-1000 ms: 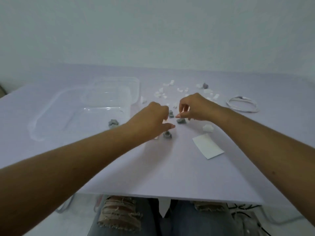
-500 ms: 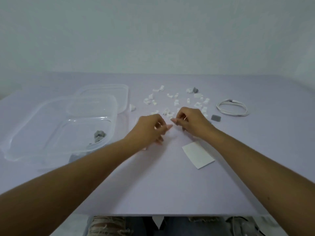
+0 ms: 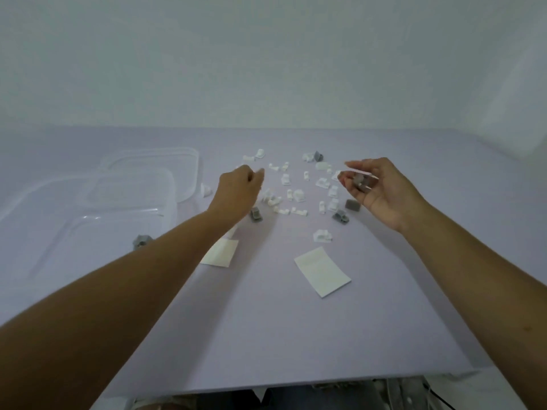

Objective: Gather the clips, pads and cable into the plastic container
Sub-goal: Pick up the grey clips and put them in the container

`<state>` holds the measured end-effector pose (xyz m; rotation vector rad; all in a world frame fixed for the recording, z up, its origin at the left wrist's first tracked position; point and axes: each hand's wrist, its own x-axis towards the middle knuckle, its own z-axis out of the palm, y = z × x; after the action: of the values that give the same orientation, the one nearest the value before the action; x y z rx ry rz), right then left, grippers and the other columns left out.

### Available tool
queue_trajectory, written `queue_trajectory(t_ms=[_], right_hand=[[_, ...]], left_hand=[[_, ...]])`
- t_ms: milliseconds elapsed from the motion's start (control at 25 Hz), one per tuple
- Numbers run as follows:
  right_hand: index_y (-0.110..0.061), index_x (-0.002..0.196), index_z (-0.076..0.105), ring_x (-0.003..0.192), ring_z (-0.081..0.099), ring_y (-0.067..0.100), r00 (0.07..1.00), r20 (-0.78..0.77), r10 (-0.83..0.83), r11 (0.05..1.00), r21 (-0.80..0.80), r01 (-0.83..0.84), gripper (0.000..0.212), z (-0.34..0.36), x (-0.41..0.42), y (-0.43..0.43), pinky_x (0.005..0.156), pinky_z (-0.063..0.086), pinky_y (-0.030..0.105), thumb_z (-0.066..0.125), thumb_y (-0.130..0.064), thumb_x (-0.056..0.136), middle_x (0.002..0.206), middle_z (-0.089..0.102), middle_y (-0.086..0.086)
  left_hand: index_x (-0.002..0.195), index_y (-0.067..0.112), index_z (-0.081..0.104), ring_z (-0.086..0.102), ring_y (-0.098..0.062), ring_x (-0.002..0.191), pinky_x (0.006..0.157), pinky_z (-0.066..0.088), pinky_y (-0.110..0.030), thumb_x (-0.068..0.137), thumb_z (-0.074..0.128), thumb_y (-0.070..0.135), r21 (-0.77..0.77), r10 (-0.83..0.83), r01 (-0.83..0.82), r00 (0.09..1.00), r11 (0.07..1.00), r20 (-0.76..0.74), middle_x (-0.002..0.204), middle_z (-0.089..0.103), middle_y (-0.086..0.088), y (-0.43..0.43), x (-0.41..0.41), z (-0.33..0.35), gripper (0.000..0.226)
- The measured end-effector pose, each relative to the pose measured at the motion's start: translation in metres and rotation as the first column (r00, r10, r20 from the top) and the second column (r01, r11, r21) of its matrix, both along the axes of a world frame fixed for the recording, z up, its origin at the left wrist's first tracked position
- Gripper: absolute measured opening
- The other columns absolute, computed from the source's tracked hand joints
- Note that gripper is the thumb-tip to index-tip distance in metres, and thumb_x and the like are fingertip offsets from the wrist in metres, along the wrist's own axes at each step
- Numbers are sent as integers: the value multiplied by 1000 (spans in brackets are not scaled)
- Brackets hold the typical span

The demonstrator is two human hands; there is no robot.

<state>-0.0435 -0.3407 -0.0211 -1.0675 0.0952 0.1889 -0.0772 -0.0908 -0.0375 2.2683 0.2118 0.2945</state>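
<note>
My right hand [image 3: 376, 187] is raised palm-up over the right side of the scatter, fingers curled around a few grey clips [image 3: 359, 182]. My left hand [image 3: 239, 187] hovers knuckles-up over the left side, fingers curled; what they hold is hidden. White clips [image 3: 296, 196] and grey clips [image 3: 256, 215] lie strewn between the hands. Two white pads [image 3: 322, 270] [image 3: 220, 253] lie nearer me. The clear plastic container [image 3: 88, 208] stands at the left with one grey clip [image 3: 142, 241] inside its near right corner. The cable is not in sight.
A clear lid [image 3: 165, 161] lies behind the container, partly under it. The lilac table [image 3: 266, 335] ends at a front edge close to my knees. A pale wall rises behind the table's far edge.
My hands have parted: the right one lifted and turned palm-up with grey clips, the left moved up and left over the white clips. The view shifted, and a second pad shows by my left forearm.
</note>
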Motion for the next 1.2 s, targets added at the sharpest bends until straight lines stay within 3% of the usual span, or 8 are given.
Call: queue_trajectory(t_ms=[120,200,320,440,720,880,1000,1200], right_hand=[[-7,75,58,60,53,16,998,-29,-47,934,-356,34,23,-5,-2,1,48,46,22,59,-23,91,69,56,7],[-13,71,54,58,49,18,982,187,5,546,-823,154,30,-20,-5,0,49,39,24,61,-35,90,65,53,1],[-15,86,52,71,60,26,877,348,331,-159,-896,415,43,-43,-19,0,59,43,31,50,-58,89,76,60,3],[-15,104,51,87,65,29,835,295,465,-371,-791,486,48,-59,-22,10,60,37,31,38,-59,93,98,63,6],[-15,82,45,65,53,26,815,452,363,-108,-848,519,32,-53,-15,-1,54,36,30,43,-43,97,76,58,5],[-17,101,51,82,61,28,800,407,440,-154,-844,514,34,-47,-8,11,62,41,31,52,-50,91,91,62,5],[-18,106,53,92,61,28,809,363,463,-168,-860,482,30,-54,-5,25,69,43,34,55,-43,90,103,62,5],[-14,90,58,77,56,20,871,378,313,32,-921,388,26,-65,-5,22,65,43,28,64,-39,86,92,56,2]], left_hand=[[106,7,55,62,-32,90,66,37,-33,98,35,49,721,-71,14,996,693,49,96,62,-13,-5,-2,-15,47],[111,11,56,64,-29,95,72,39,-33,96,33,56,857,-60,-3,997,515,39,103,65,-9,-8,-5,-24,52],[107,15,59,67,-25,91,75,35,-32,96,32,54,912,-71,60,997,405,-34,100,69,-4,-12,-6,-32,49],[99,14,59,64,-24,79,69,27,-31,100,28,42,935,-90,76,995,347,-47,93,70,-2,-13,-7,-39,42],[74,14,54,56,-27,67,61,33,-29,100,25,48,779,-86,-6,993,628,76,71,56,-5,-14,0,-27,52],[66,12,48,46,-20,51,52,36,-23,100,28,46,-118,-87,72,988,990,-124,58,48,-1,-18,10,-18,53],[75,13,45,36,-12,41,46,25,-20,100,31,46,-782,-183,-118,941,612,-286,58,42,-1,-26,4,-7,43],[82,8,54,43,-15,43,42,34,-15,99,28,30,-934,-239,-150,942,325,-235,59,51,-6,-23,4,-2,39]])
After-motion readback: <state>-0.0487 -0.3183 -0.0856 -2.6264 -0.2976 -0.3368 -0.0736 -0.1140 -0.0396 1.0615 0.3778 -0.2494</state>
